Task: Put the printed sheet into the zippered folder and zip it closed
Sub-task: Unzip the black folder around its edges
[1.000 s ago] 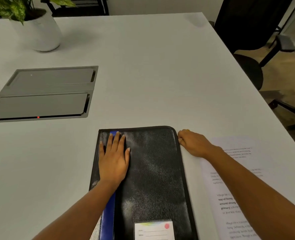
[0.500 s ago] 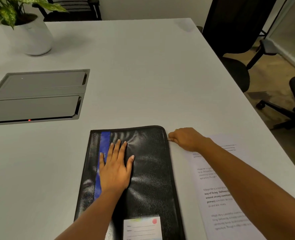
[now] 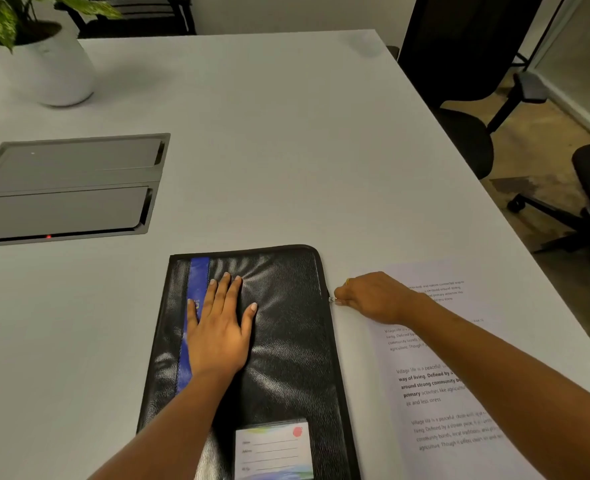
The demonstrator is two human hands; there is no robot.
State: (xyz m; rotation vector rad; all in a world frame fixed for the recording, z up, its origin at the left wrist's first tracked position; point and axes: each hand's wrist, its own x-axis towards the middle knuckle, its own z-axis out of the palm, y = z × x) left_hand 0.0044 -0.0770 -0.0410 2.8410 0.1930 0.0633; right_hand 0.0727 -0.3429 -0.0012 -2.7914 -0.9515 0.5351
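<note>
"Head view, hands?"
"Spread left hand (image 3: 217, 334) presses flat on zippered folder (image 3: 286, 344); right hand (image 3: 369, 296) pinches zipper pull (image 3: 332, 299) at its right edge."
"Paper?"
"Outside: printed sheet (image 3: 439, 393) lies on the table just right of it. Pin cover, pull straight along track, no yanking."

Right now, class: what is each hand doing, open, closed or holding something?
Left hand: open, flat on the zippered folder.
Right hand: pinching the folder's zipper pull.

folder (image 3: 286, 341): near end cut off | sheet (image 3: 435, 386): partly covered, cut off | label (image 3: 273, 452): text unreadable
</note>
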